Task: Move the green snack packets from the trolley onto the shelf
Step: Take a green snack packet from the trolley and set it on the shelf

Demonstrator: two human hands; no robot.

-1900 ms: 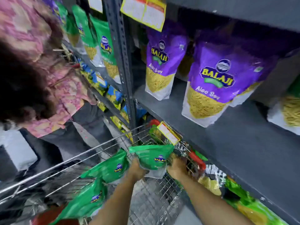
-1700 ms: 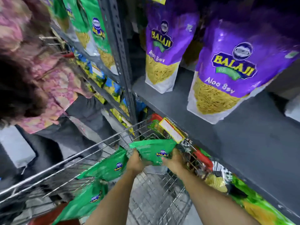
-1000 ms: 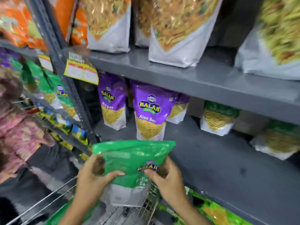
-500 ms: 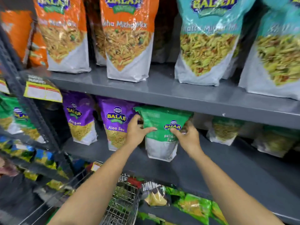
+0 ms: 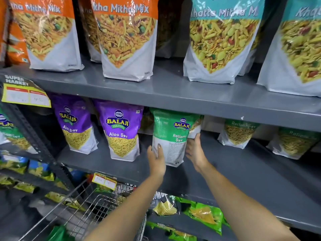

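A green Ratlami Sev snack packet stands upright on the grey middle shelf, just right of a purple Aloo Sev packet. My left hand grips its lower left edge, thumb on the front. My right hand presses against its lower right side. Further right on the same shelf stand two more green Ratlami Sev packets. The wire trolley is at the bottom left, with a bit of another green packet showing inside it.
A second purple packet stands left of the first. The upper shelf board hangs just above the green packet's top and carries orange and teal snack bags. Below are small chip bags. A yellow price tag sticks out at left.
Both hands lifted the green packet out of the trolley, carried it up and right, and stood it on the middle shelf. The hands have slid down to its lower edges.
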